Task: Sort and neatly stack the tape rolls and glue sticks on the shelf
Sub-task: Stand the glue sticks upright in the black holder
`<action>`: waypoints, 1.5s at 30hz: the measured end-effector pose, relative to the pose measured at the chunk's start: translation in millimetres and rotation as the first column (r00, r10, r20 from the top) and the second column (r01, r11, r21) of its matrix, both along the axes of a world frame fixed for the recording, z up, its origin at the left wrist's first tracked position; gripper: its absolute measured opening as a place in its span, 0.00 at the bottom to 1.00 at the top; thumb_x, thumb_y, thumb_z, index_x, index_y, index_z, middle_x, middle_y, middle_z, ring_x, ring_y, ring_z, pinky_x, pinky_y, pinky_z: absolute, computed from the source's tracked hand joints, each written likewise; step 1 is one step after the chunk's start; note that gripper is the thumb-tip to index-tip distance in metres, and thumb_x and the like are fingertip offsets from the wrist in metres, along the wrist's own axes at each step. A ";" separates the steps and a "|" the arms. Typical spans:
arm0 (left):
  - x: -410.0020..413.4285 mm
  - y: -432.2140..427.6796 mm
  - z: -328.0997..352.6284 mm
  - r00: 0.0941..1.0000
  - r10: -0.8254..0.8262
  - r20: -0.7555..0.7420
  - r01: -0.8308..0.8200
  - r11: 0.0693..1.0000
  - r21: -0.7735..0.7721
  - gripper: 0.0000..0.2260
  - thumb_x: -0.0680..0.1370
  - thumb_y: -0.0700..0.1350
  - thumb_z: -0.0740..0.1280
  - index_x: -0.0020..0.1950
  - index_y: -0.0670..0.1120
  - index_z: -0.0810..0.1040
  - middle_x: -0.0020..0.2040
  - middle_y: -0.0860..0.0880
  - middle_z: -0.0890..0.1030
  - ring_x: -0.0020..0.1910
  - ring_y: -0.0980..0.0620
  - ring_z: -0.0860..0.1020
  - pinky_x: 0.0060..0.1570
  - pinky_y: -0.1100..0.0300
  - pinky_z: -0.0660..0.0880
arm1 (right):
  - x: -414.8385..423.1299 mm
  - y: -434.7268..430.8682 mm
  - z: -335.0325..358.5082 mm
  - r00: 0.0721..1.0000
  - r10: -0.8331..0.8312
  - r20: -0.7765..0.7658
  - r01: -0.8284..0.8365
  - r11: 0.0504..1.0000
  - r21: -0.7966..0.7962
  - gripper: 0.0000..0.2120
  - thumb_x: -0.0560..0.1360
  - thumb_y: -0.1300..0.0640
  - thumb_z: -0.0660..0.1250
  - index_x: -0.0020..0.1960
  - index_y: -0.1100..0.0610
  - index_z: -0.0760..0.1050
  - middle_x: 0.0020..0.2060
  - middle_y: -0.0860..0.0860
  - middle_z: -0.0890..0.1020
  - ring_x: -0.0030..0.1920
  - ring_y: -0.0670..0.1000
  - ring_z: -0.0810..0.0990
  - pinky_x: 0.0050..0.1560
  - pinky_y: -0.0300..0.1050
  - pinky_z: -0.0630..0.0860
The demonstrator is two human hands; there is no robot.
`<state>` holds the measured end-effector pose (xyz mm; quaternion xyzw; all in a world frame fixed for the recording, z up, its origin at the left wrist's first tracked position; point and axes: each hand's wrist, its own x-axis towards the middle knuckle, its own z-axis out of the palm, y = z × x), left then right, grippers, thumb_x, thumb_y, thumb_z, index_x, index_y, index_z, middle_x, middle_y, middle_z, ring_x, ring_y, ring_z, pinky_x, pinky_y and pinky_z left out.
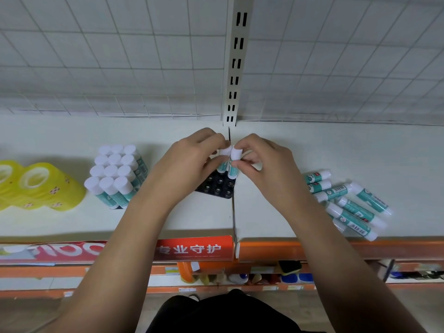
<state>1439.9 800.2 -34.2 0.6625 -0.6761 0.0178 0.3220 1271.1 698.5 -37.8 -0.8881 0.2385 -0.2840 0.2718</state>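
Note:
On the white shelf (348, 150), a black holder tray (219, 187) with round holes lies at the middle. My left hand (192, 157) grips upright teal glue sticks (222, 165) standing at its back edge. My right hand (262, 162) pinches the white cap of another glue stick (232, 170) beside them. A full block of upright glue sticks (115, 174) stands to the left. Yellow wrapped tape rolls (36, 186) sit at the far left. Several loose glue sticks (350, 203) lie in a heap on the right.
A slotted white upright post (236, 61) rises behind my hands, with wire grid panels (108, 56) on both sides. An orange price rail (300, 249) with a red label strip (192, 248) lines the shelf front. A lower shelf holds assorted goods (240, 276).

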 end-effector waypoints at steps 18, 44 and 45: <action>-2.6 -6.9 1.3 0.998 0.027 0.052 -0.027 1.000 0.000 0.03 0.75 0.39 0.71 0.48 0.42 0.81 0.42 0.49 0.80 0.37 0.45 0.79 0.35 0.53 0.76 | 6.6 -9.0 -4.1 1.000 0.015 0.015 -0.013 0.994 -0.106 0.06 0.73 0.61 0.73 0.43 0.59 0.75 0.40 0.51 0.82 0.41 0.52 0.81 0.41 0.54 0.78; -11.5 17.7 2.9 0.965 0.187 -0.185 -0.171 0.980 0.098 0.11 0.73 0.42 0.74 0.51 0.47 0.74 0.46 0.50 0.82 0.42 0.50 0.81 0.43 0.49 0.79 | 8.2 13.2 -1.3 1.000 -0.013 -0.024 0.017 0.986 0.166 0.17 0.74 0.59 0.74 0.58 0.52 0.70 0.49 0.46 0.84 0.48 0.42 0.82 0.54 0.44 0.79; -13.0 17.9 4.1 0.965 0.187 -0.186 -0.166 0.979 0.120 0.13 0.74 0.43 0.74 0.53 0.48 0.73 0.46 0.51 0.81 0.43 0.51 0.81 0.43 0.50 0.79 | 7.7 13.9 -1.9 0.998 -0.011 -0.058 0.019 0.989 0.148 0.18 0.74 0.58 0.73 0.59 0.51 0.70 0.49 0.46 0.83 0.48 0.42 0.81 0.53 0.46 0.79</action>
